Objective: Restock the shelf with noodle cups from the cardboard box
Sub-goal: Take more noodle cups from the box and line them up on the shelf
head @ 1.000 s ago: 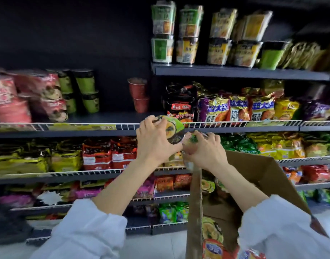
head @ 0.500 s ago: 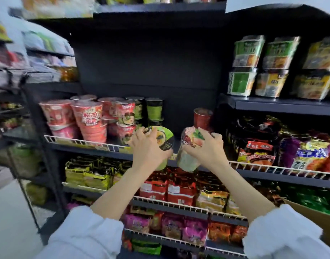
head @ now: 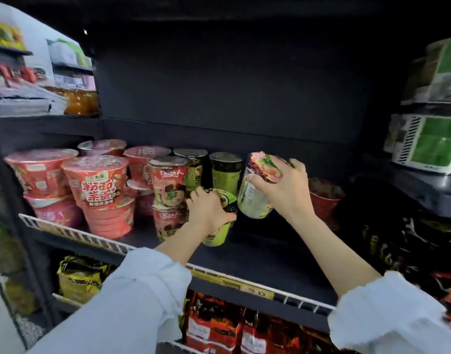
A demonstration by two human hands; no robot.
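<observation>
My left hand (head: 209, 213) grips a green noodle cup (head: 218, 229) standing on the shelf (head: 265, 261). My right hand (head: 283, 190) holds a tilted pale cup (head: 255, 200) just beside it, above the shelf, red cups (head: 102, 190) to my left.

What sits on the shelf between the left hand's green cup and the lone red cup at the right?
Head view: bare dark shelf; only the tilted cup in the right hand hangs above it.
</observation>
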